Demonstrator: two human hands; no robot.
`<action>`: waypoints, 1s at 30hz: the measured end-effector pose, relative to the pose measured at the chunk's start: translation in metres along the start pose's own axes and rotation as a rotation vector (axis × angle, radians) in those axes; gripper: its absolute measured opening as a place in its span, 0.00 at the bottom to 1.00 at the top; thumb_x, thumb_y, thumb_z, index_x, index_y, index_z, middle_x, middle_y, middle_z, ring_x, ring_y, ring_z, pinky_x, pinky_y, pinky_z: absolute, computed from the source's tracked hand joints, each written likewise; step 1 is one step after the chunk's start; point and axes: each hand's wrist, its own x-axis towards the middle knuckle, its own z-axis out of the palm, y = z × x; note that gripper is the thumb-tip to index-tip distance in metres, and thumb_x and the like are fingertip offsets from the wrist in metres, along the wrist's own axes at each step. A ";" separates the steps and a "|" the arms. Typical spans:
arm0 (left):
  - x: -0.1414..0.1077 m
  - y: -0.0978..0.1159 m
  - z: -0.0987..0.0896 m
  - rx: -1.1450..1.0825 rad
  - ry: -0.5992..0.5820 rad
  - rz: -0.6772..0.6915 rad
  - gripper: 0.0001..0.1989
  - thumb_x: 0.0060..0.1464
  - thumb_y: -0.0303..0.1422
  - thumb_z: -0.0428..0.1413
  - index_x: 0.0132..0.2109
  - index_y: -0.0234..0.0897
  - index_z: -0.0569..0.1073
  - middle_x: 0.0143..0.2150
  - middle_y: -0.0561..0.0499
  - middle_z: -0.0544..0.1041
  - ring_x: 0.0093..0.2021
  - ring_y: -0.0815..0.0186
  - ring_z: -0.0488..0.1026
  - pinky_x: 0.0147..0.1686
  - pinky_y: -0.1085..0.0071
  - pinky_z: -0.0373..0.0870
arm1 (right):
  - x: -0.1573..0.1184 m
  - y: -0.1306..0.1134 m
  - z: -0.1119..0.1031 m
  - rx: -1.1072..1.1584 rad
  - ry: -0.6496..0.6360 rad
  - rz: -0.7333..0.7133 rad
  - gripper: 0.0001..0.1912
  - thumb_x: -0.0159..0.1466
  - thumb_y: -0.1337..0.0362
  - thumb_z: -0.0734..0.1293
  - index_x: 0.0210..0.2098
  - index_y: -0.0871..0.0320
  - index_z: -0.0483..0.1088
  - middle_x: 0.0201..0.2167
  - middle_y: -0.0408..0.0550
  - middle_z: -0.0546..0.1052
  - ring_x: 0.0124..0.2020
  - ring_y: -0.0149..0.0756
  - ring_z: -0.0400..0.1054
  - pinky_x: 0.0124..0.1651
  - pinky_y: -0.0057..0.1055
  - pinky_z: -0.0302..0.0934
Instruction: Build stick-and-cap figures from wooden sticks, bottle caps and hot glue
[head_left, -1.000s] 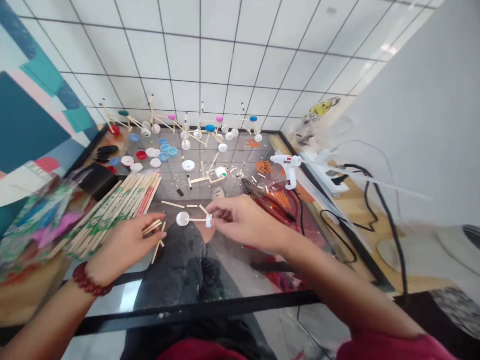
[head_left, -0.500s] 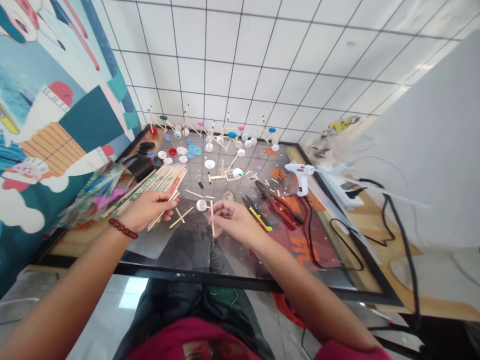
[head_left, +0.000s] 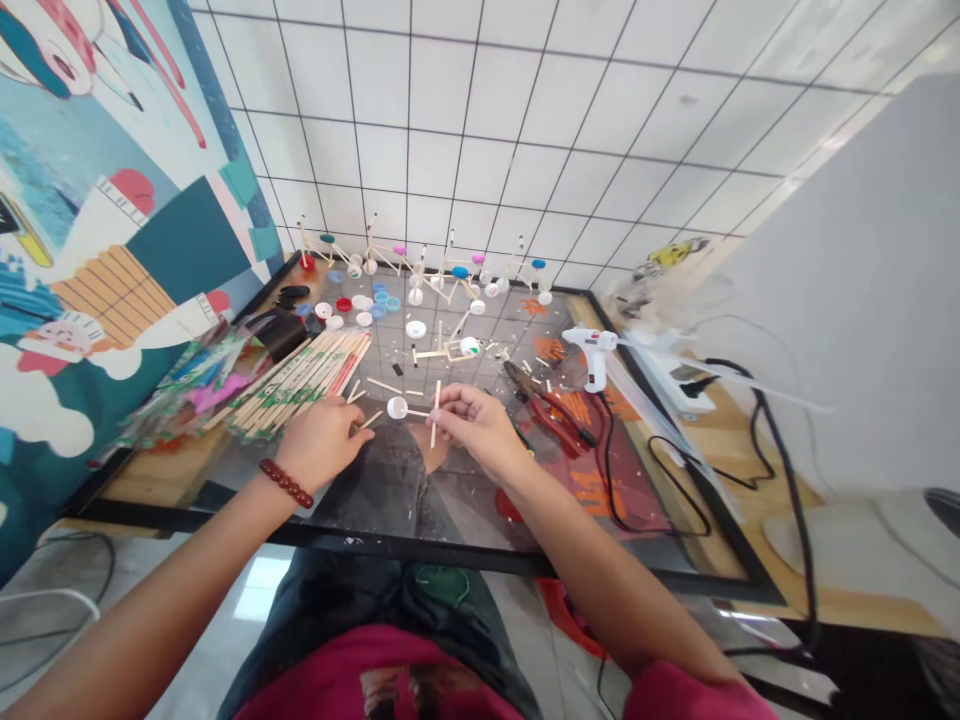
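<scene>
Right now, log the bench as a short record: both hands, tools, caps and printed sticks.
Right hand: pinches a thin pale wooden stick
Beside that stick: white round plastic cap, on its left
Left hand: fingers at short pale wooden sticks; grip unclear
Tools: white plastic glue gun and red-handled metal pliers, both on the right
Loose caps: round plastic caps in white, blue, red, back left
Printed sticks: pale green-printed sticks, left

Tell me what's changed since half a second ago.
The left hand shifted slightly right and nearer, reaching loose sticks; whether it grips any is unclear. The right hand still holds a short stick crosswise, right of the white cap. The glue gun stayed put.
</scene>
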 end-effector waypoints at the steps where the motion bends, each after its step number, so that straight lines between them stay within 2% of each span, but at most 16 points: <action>1: -0.002 -0.002 0.004 -0.009 0.020 0.019 0.12 0.61 0.38 0.57 0.34 0.39 0.82 0.39 0.40 0.83 0.40 0.51 0.80 0.38 0.60 0.67 | 0.000 0.000 0.001 -0.001 0.000 -0.009 0.18 0.52 0.54 0.81 0.35 0.54 0.74 0.28 0.41 0.81 0.28 0.32 0.73 0.35 0.31 0.69; 4: -0.008 -0.005 0.005 -0.130 0.176 0.081 0.12 0.60 0.36 0.55 0.31 0.40 0.78 0.37 0.42 0.81 0.39 0.53 0.78 0.40 0.60 0.68 | 0.000 0.002 0.003 0.021 -0.016 -0.023 0.20 0.50 0.53 0.83 0.35 0.54 0.76 0.28 0.41 0.81 0.29 0.32 0.74 0.38 0.32 0.70; 6: -0.014 0.000 0.000 -0.314 0.310 0.069 0.12 0.61 0.39 0.56 0.34 0.39 0.78 0.36 0.44 0.80 0.37 0.55 0.77 0.41 0.60 0.70 | 0.001 0.005 0.005 0.056 -0.043 -0.011 0.23 0.47 0.52 0.86 0.34 0.55 0.78 0.29 0.42 0.81 0.30 0.33 0.74 0.39 0.33 0.71; 7: -0.017 0.006 -0.002 -0.455 0.335 0.035 0.12 0.60 0.42 0.58 0.36 0.39 0.78 0.35 0.45 0.80 0.35 0.57 0.76 0.40 0.61 0.71 | 0.001 0.006 0.006 0.074 -0.055 0.000 0.24 0.45 0.52 0.87 0.34 0.55 0.78 0.30 0.42 0.82 0.30 0.33 0.75 0.39 0.33 0.71; 9: -0.019 0.023 -0.005 -0.843 0.191 -0.035 0.15 0.60 0.47 0.61 0.37 0.39 0.77 0.29 0.50 0.78 0.30 0.61 0.75 0.36 0.64 0.73 | 0.001 0.008 0.009 0.108 -0.053 0.015 0.26 0.41 0.52 0.88 0.33 0.55 0.79 0.30 0.42 0.82 0.30 0.33 0.74 0.39 0.32 0.71; 11: -0.014 0.042 -0.004 -1.196 0.031 -0.078 0.19 0.53 0.49 0.68 0.35 0.38 0.77 0.28 0.51 0.78 0.28 0.63 0.75 0.33 0.65 0.75 | 0.001 0.009 0.011 0.136 -0.022 0.011 0.27 0.39 0.52 0.89 0.32 0.55 0.78 0.29 0.41 0.82 0.29 0.32 0.74 0.38 0.31 0.70; 14: 0.001 0.061 0.001 -1.438 -0.074 -0.096 0.22 0.40 0.45 0.77 0.34 0.36 0.79 0.29 0.52 0.79 0.28 0.65 0.76 0.32 0.67 0.77 | 0.001 0.007 0.011 0.155 0.033 -0.007 0.29 0.37 0.52 0.90 0.31 0.55 0.77 0.27 0.40 0.82 0.29 0.32 0.75 0.38 0.31 0.71; 18: 0.017 0.066 0.003 -1.505 -0.144 -0.127 0.24 0.32 0.39 0.81 0.35 0.35 0.81 0.30 0.51 0.81 0.30 0.65 0.78 0.32 0.68 0.78 | 0.001 0.000 0.008 0.135 0.093 0.016 0.30 0.35 0.51 0.90 0.29 0.55 0.75 0.25 0.38 0.80 0.26 0.31 0.72 0.33 0.29 0.68; 24: 0.023 0.066 0.010 -1.535 -0.214 -0.086 0.22 0.37 0.41 0.79 0.37 0.36 0.84 0.33 0.49 0.83 0.31 0.65 0.77 0.35 0.67 0.78 | 0.002 0.001 0.005 0.138 0.105 0.073 0.34 0.36 0.46 0.89 0.29 0.53 0.69 0.22 0.36 0.76 0.22 0.29 0.66 0.29 0.29 0.64; 27: 0.016 0.068 0.011 -1.564 -0.188 -0.066 0.19 0.39 0.43 0.79 0.34 0.37 0.82 0.32 0.50 0.81 0.32 0.64 0.77 0.37 0.66 0.76 | 0.002 0.000 0.000 0.103 0.092 0.054 0.34 0.37 0.46 0.89 0.30 0.53 0.68 0.22 0.36 0.75 0.23 0.29 0.67 0.30 0.29 0.63; 30: -0.006 0.069 0.007 -1.501 -0.216 0.008 0.16 0.50 0.45 0.74 0.34 0.39 0.81 0.31 0.49 0.81 0.32 0.63 0.75 0.38 0.65 0.74 | -0.005 -0.010 -0.008 -0.011 0.000 -0.071 0.28 0.45 0.45 0.87 0.33 0.54 0.75 0.26 0.38 0.77 0.26 0.31 0.70 0.34 0.30 0.65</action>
